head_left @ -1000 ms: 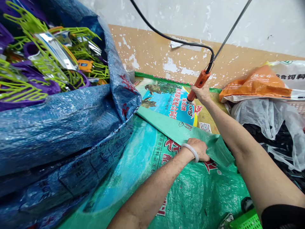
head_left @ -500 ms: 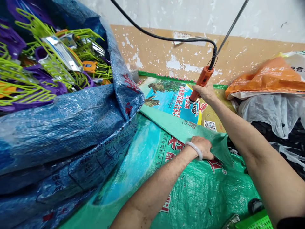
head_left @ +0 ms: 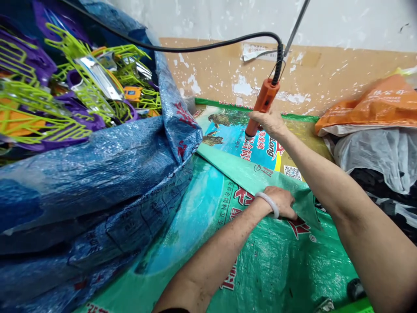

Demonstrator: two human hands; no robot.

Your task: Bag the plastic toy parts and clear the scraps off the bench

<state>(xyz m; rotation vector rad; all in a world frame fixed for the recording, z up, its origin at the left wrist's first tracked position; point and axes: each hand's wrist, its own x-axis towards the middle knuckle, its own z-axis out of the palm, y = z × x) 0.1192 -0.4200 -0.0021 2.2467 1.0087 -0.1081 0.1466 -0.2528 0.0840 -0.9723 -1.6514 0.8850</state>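
Observation:
In my right hand point(head_left: 271, 121), fingers wrapped round its body, is an orange electric screwdriver point(head_left: 265, 98). Its tip points down and left, over the printed blue and gold sack. A black cord runs from its top end. My left hand point(head_left: 280, 201), with a pale bangle at the wrist, grips the folded edge of a green woven sack point(head_left: 260, 261); its fingertips are partly hidden by the fold. The light green turned-over flap point(head_left: 234, 167) stretches left from that hand. Behind it lies the blue and gold printed sack point(head_left: 224, 130).
At left, a big blue woven bag point(head_left: 97, 174) holds several lime and purple plastic pieces point(head_left: 97, 78). Orange point(head_left: 368, 104) and translucent plastic bags point(head_left: 374, 152) lie at right. A peeling wall point(head_left: 208, 74) closes off the back. A thin metal rod point(head_left: 296, 26) reaches the screwdriver's top.
My right hand has moved the screwdriver left over the printed sack, its cord swinging along. The view has shifted slightly. My left hand stays at the fold.

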